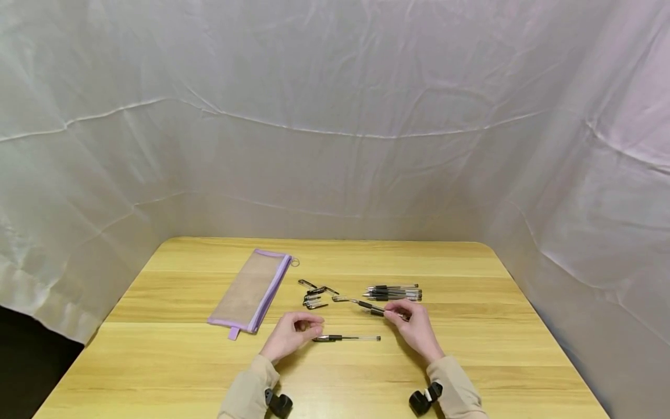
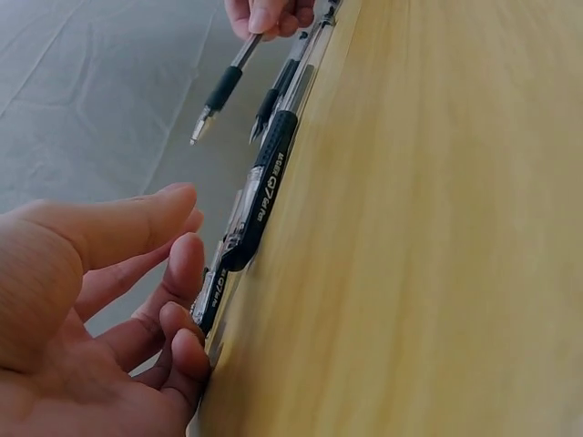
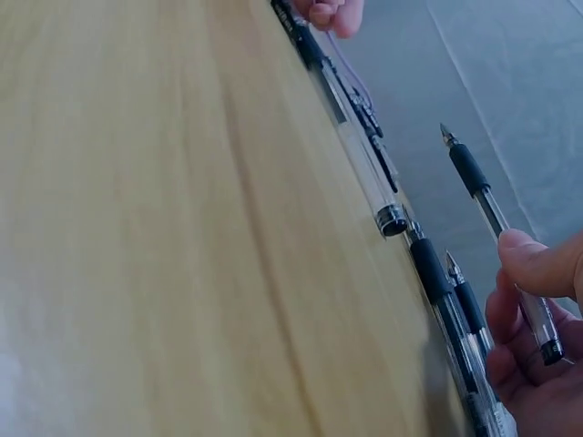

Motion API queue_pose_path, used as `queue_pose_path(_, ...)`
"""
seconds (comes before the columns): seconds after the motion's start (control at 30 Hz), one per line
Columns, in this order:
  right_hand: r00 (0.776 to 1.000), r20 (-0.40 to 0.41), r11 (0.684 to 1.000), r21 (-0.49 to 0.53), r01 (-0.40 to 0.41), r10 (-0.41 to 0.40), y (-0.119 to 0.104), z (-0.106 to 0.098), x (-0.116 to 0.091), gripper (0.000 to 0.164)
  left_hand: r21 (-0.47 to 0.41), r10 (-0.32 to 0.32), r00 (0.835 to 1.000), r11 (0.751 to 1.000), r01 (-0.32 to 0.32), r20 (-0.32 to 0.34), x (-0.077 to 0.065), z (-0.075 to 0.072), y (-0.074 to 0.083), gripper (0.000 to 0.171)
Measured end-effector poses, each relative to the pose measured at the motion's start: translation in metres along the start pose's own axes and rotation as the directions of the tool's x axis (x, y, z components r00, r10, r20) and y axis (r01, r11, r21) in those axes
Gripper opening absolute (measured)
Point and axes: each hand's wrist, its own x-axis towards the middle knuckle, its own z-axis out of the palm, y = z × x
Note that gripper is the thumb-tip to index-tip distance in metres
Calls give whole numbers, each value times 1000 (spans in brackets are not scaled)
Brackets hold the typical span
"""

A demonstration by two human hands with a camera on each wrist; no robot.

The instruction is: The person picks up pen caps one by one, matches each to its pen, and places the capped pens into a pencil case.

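Observation:
My right hand [image 1: 416, 329] pinches an uncapped gel pen [image 3: 471, 170] near its back end, its bare tip pointing left. In the right wrist view the held pen is raised above the other pens. Loosely bent, my left hand [image 1: 295, 336] hovers at the cap end of a capped gel pen [image 1: 345, 338] lying on the table. In the left wrist view its thumb and fingers stand apart with no pen between them. Whether a fingertip touches the small black cap piece [image 2: 212, 296] beside them, I cannot tell. Another uncapped pen [image 1: 374, 312] lies under the held one.
Several loose pen caps [image 1: 316, 291] lie mid-table, with one separate cap [image 1: 340, 299] near the held pen's tip. A bunch of uncapped pens [image 1: 392, 294] lies behind my right hand. To the left is a purple-edged mesh zip pouch [image 1: 248, 288]. Pale curtains [image 1: 335, 174] surround the table.

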Motion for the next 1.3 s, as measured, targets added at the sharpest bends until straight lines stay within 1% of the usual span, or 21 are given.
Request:
queue_pose_path(0.17, 1000, 9, 995, 94, -13, 12, 0, 0, -2, 15, -20, -1, 997, 1000, -1, -71, 2, -1, -1, 25)
queue_pose_path(0.27, 999, 31, 988, 145, -45, 41, -1, 0, -3, 15, -5, 9, 993, 1000, -10, -114, 4, -2, 1, 24)
queue_pose_path(0.33, 997, 47, 981, 179, -74, 67, -1, 0, -3, 15, 9, 5, 990, 1000, -4, -139, 6, -2, 2, 23)
queue_pose_path(0.47, 993, 64, 970, 216, -115, 103, 0, 1, -2, 15, 66, -1, 981, 998, 14, -192, 12, -3, 3, 22)
queue_pose_path(0.53, 992, 62, 967, 226, -119, 107, 1, 1, -2, 15, 114, 2, 975, 993, 24, -221, 16, -3, 3, 21)
queue_pose_path(0.67, 994, 56, 967, 235, -101, 90, 2, 1, -3, 15, 203, 29, 963, 979, 27, -269, 24, -4, 3, 19)
queue_pose_path(0.77, 995, 58, 969, 230, -89, 77, 3, 2, -3, 14, 249, 49, 956, 968, 25, -289, 28, -3, 2, 18)
queue_pose_path(0.8, 995, 59, 969, 229, -89, 77, 3, 2, -4, 14, 253, 43, 954, 967, 35, -297, 29, -3, 1, 17)
queue_pose_path(1.03, 993, 60, 965, 234, -116, 104, 1, 1, -5, 15, 298, 53, 942, 953, 51, -331, 36, -2, -1, 12)
queue_pose_path(1.23, 994, 57, 970, 220, -105, 94, 2, 2, -4, 15, 324, 44, 939, 943, 74, -341, 38, -2, -1, 8)
queue_pose_path(1.3, 994, 57, 971, 216, -105, 94, 3, 2, -4, 16, 345, 55, 940, 936, 69, -336, 39, -2, -1, 7)
